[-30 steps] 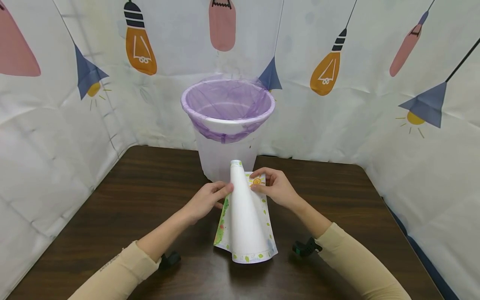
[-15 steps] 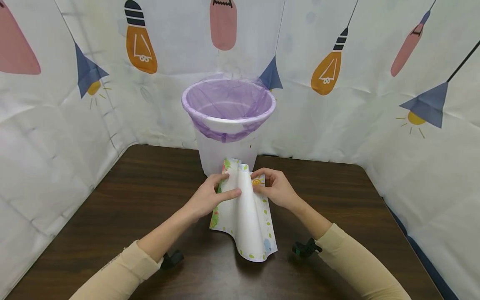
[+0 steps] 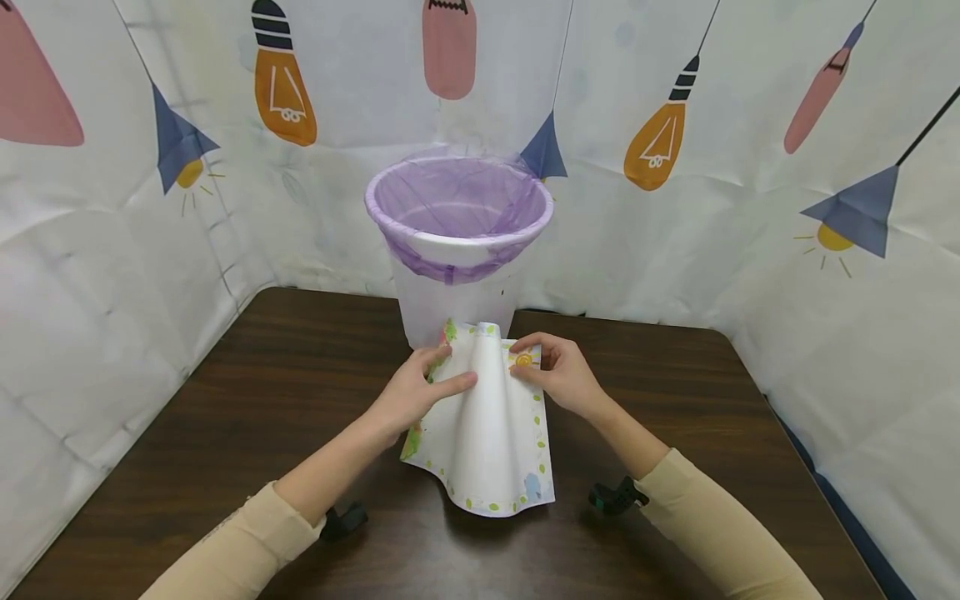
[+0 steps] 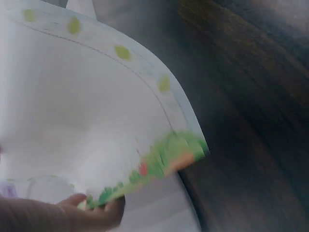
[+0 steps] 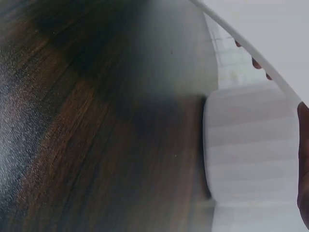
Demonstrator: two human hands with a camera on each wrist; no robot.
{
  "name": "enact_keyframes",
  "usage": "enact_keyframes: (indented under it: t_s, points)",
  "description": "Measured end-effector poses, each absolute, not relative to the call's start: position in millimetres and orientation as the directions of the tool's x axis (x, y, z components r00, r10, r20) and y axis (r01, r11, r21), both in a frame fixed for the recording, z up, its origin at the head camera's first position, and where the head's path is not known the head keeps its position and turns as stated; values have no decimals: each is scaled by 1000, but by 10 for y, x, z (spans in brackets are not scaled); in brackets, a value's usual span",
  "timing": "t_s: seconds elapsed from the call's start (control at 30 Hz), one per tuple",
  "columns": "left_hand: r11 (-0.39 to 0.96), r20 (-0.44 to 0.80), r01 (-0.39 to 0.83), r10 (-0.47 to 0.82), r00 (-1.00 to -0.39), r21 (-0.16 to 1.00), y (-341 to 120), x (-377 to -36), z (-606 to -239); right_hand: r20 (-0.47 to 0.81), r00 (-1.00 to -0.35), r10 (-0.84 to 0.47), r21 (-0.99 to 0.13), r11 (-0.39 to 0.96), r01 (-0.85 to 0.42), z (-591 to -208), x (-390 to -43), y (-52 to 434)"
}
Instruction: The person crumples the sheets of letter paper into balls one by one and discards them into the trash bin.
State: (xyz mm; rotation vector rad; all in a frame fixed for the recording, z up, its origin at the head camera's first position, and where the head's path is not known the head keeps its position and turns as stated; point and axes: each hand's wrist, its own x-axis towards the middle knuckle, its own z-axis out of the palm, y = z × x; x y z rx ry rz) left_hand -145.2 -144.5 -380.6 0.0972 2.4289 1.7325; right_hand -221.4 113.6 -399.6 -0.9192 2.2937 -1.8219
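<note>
A white sheet of paper [image 3: 483,425] with a printed border of green leaves and a small sun stands bulging forward down its middle. Its left edge is gripped by my left hand [image 3: 408,392], thumb across the front and fingers towards the edge. At the upper right corner, beside the sun, my right hand [image 3: 558,375] pinches the sheet. The left wrist view shows the curved paper [image 4: 87,106] from below, with the left hand [image 4: 63,215] at its green edge. Only dark fingertips [image 5: 303,164] and a paper edge show in the right wrist view.
Directly behind the paper stands a white bin [image 3: 423,300] with a purple liner [image 3: 457,196] folded over its rim. Both are on a dark wooden table [image 3: 300,400]. White patterned cloth [image 3: 585,250] surrounds the table at the back and sides.
The paper was rolled into a narrow cone and has spread wider. My left hand shifted its hold to the left edge, drawing it leftward. The right hand moved slightly right.
</note>
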Motion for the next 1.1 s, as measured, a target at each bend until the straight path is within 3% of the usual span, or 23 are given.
enact_keyframes:
  t_s: [0.13, 0.3, 0.5, 0.73, 1.1]
  points:
    - [197, -120, -77, 217, -969, 977, -1466, -1483, -3851, 318, -783, -535, -925, 5, -379, -4009, -2228, 1109]
    - [154, -121, -79, 288, -950, 985, -1441, -1475, -3837, 341, -761, -553, -926, -57, -373, -3959, -2204, 1040]
    - [101, -103, -71, 352, -930, 992, -1394, -1451, -3816, 332, -771, -543, -931, -59, -360, -3950, -2164, 994]
    - [-56, -30, -63, 461, -887, 996, -1332, -1459, -3843, 340, -787, -515, -927, -42, -372, -3956, -2134, 951]
    - [-58, 12, -12, 393, -919, 998, -1321, -1437, -3825, 333, -814, -475, -930, -25, -366, -3958, -2137, 938]
